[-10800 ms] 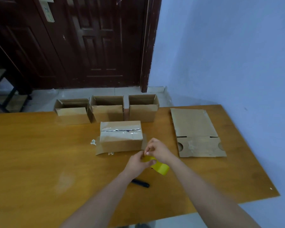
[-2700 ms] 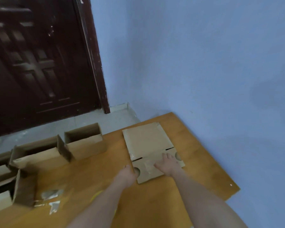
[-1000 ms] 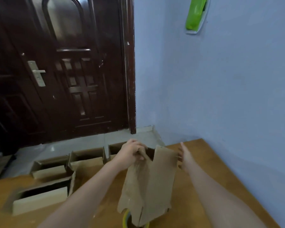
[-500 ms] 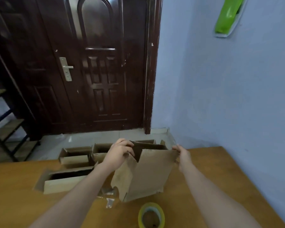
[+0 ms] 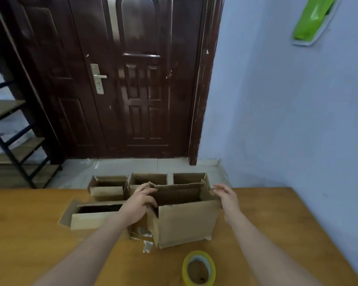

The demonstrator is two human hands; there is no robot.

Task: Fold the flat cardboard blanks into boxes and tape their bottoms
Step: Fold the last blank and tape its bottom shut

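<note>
Brown cardboard box (image 5: 184, 219) squared open, upright, both hands at its sides

Dark wooden door (image 5: 141, 79) with a silver lever handle (image 5: 98, 78), pale blue wall (image 5: 287, 112), green object (image 5: 311, 16) mounted high on it, dark ladder-style shelf (image 5: 10, 129) at left, wooden table (image 5: 29, 234), pale floor tiles (image 5: 132, 166)

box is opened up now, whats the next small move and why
Probably tip the opened box over to fold its bottom flaps shut. It stands squared between the left hand and right hand, and the tape roll lies unused nearby.
</note>
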